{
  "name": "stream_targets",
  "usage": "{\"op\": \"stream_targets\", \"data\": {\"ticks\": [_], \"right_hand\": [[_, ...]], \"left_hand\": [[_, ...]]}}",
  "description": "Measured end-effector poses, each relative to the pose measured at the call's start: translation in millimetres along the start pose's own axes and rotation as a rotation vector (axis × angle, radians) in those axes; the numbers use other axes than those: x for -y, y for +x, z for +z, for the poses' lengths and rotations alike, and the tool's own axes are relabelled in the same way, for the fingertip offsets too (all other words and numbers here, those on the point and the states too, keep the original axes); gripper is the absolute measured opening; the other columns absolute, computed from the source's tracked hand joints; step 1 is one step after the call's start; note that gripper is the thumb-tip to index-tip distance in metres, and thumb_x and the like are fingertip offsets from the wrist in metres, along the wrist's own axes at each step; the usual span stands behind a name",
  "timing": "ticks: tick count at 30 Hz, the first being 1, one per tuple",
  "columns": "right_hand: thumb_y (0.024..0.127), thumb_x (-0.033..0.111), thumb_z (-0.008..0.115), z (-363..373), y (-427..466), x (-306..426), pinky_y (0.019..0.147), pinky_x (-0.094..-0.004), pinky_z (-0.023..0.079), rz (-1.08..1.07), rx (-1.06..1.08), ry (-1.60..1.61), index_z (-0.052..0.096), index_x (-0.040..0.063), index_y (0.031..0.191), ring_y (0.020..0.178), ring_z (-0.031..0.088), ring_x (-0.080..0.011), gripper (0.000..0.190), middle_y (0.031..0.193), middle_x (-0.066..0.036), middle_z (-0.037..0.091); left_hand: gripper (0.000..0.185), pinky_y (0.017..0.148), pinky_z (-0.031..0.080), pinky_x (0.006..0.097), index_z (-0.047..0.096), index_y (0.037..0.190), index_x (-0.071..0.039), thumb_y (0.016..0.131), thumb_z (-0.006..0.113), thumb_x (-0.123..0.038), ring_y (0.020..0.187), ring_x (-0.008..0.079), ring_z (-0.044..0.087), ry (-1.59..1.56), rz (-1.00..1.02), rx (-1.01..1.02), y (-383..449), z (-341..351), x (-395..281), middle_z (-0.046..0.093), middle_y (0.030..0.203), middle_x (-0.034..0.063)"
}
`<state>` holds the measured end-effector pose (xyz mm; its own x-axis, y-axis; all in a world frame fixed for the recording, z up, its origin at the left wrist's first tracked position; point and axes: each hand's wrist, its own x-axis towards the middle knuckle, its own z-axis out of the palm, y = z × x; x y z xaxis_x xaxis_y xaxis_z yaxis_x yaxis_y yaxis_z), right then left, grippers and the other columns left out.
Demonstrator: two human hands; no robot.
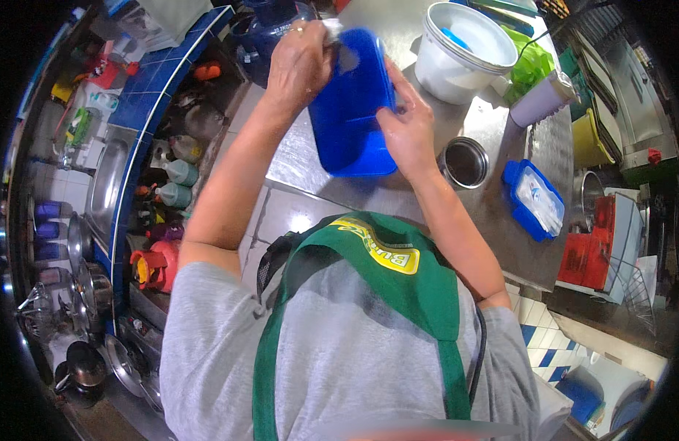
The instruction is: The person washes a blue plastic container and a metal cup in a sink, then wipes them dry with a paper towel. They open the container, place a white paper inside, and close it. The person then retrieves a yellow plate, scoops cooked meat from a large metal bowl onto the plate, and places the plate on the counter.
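A deep blue plastic container (353, 121) is tilted above the steel table (295, 160), its inside towards me. My right hand (408, 124) grips its right rim, thumb on the inner side. At its upper left edge, my left hand (301, 63) is closed on a crumpled white cloth or paper (333, 27), of which only a part shows. Right of the container, a round steel canister (465, 162) stands with its mouth up. A blue-rimmed lid or tray (535, 199) with a white packet on it lies farther right.
A white bucket (463, 55) stands at the back, beside a green plastic bag (529, 63) and a pale purple cylindrical container (543, 99). Behind my left hand is a dark blue water jug (257, 38). A sink (111, 187) and a blue-tiled ledge (146, 99) run along the left.
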<state>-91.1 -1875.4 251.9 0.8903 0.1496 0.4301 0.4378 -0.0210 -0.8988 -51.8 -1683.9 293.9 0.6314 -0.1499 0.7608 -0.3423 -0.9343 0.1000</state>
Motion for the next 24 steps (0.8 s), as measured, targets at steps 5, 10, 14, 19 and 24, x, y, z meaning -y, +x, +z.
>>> {"op": "stream_targets", "data": {"ticks": [5, 10, 14, 19, 24], "right_hand": [[0.071, -0.008, 0.054, 4.3, -0.1, 9.2, 0.1, -0.0355, 0.042, -0.241, -0.123, -0.139, 0.051, 0.01, 0.135, 0.117, 0.055, -0.0304, 0.066, 0.129, -0.013, 0.057], [0.072, -0.009, 0.054, 1.6, 0.7, 1.0, 0.105, -0.0372, 0.038, -0.317, -0.253, -0.194, 0.048, 0.008, 0.136, 0.119, 0.053, -0.0325, 0.067, 0.129, -0.013, 0.057], [0.075, -0.009, 0.058, -11.9, 10.4, -11.4, 0.104, -0.0357, 0.038, -0.218, -0.154, -0.035, 0.047, 0.007, 0.137, 0.12, 0.053, -0.0293, 0.065, 0.129, -0.015, 0.057], [0.081, -0.001, 0.065, 4.4, -7.2, 1.7, 0.1, -0.0328, 0.042, -0.132, -0.015, 0.042, 0.05, 0.007, 0.136, 0.124, 0.051, -0.0237, 0.057, 0.13, -0.015, 0.056], [0.088, -0.002, 0.062, -10.8, 0.9, -11.7, 0.093, -0.027, 0.046, -0.139, 0.014, 0.011, 0.042, 0.004, 0.141, 0.111, 0.054, -0.0127, 0.056, 0.132, -0.008, 0.053]], "left_hand": [[0.019, 0.073, 0.048, 0.0463, 0.048, 0.088, 0.002, 0.075, 0.061, -0.003, 0.086, 0.041, 0.054, 0.048, -0.136, -0.209, -19.6, -0.4, -8.5, 0.055, 0.086, 0.0217], [0.022, 0.066, 0.05, 0.0479, 0.054, 0.092, 0.001, 0.072, 0.063, -0.003, 0.078, 0.0405, 0.058, -0.086, -0.2, -0.035, -46.3, 1.5, -33.2, 0.056, 0.085, 0.0227], [0.014, 0.069, 0.052, 0.0453, 0.062, 0.086, 0.002, 0.073, 0.062, -0.003, 0.08, 0.0384, 0.061, 0.014, -0.09, 0.144, -26.4, -24.3, -54.4, 0.057, 0.086, 0.0215], [0.016, 0.064, 0.053, 0.0409, 0.063, 0.087, -0.001, 0.077, 0.058, -0.012, 0.079, 0.0319, 0.062, 0.233, 0.114, 0.162, -14.8, 10.3, -36.3, 0.059, 0.084, 0.0159], [0.019, 0.073, 0.051, 0.0435, 0.062, 0.094, 0.0, 0.079, 0.055, -0.009, 0.083, 0.0388, 0.064, -0.295, -0.09, 0.44, -30.9, 23.7, -47.1, 0.065, 0.091, 0.022]]}}
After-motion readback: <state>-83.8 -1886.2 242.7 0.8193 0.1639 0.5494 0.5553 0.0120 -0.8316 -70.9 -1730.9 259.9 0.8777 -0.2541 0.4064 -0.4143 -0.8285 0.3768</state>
